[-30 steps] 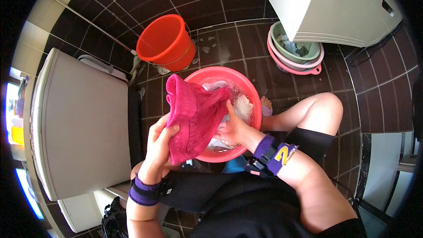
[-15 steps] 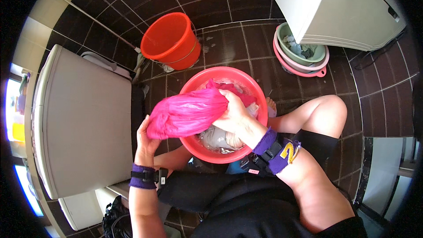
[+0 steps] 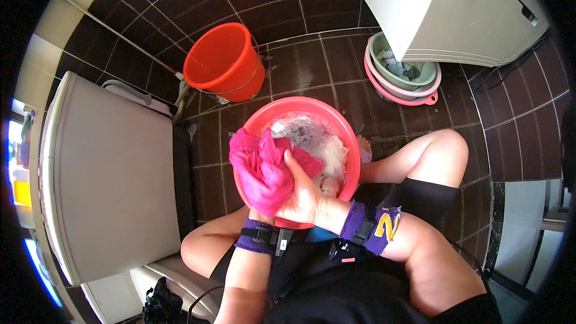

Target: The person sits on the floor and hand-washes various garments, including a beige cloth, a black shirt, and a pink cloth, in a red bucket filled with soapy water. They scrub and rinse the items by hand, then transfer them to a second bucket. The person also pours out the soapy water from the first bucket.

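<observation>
A bright pink wet garment [image 3: 263,174] is bunched up over the left part of a pink-red basin [image 3: 353,126]. My right hand [image 3: 305,197] is closed on its right side, with the thumb pointing up along the cloth. Of my left hand [image 3: 259,215] only the part near the wrist shows below the bundle; its fingers are hidden by the cloth. Foamy water and grey laundry [image 3: 306,135] lie in the basin, with a white cloth [image 3: 333,153] at its right side. Both wrists wear purple bands with small black devices.
An orange-red bucket [image 3: 225,66] stands on the dark tiled floor beyond the basin. Stacked basins [image 3: 435,78] with cloths sit at the far right, beside a white appliance [image 3: 444,18]. A large pale appliance [image 3: 114,174] takes up the left. A long-handled mop [image 3: 120,36] leans at the wall.
My left hand has moved right and down, close to my right hand. The pink garment, stretched between the hands before, is now bunched together, uncovering more of the water and grey laundry.
</observation>
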Motion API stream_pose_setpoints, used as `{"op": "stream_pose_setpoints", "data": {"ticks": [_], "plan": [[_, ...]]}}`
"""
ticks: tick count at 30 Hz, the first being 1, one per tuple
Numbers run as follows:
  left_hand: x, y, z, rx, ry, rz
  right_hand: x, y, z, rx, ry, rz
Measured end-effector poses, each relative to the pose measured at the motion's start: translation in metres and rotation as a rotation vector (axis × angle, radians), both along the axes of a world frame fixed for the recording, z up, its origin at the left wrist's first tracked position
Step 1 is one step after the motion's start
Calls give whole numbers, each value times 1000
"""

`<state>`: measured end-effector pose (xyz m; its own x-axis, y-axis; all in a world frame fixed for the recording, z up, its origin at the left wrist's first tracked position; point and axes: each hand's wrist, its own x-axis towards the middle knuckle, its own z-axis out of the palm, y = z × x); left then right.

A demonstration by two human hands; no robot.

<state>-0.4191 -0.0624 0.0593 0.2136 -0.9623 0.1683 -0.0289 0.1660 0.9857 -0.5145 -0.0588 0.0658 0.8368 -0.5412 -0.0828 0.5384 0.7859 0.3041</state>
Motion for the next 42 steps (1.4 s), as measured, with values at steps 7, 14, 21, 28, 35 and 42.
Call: {"op": "stream_pose_setpoints", "data": {"ticks": [7,14,21,28,35,42], "plan": [[71,-25,-70,454,1036,-152,-17,5,-27,-136,416,215],[66,-35,-63,502,680,-23,-12,-2,-43,-1185,1456,-244],[76,-45,-78,357,-160,-153,-9,-12,-24,-1337,1496,155],[58,-53,-58,557,-804,-185,2,-14,-66,-1420,1521,-177],[66,-42,-45,474,-821,-137,-6,-17,-51,-518,856,247],[70,-23,-53,392,722,-208,-26,-31,-35,-28,285,246]]}}
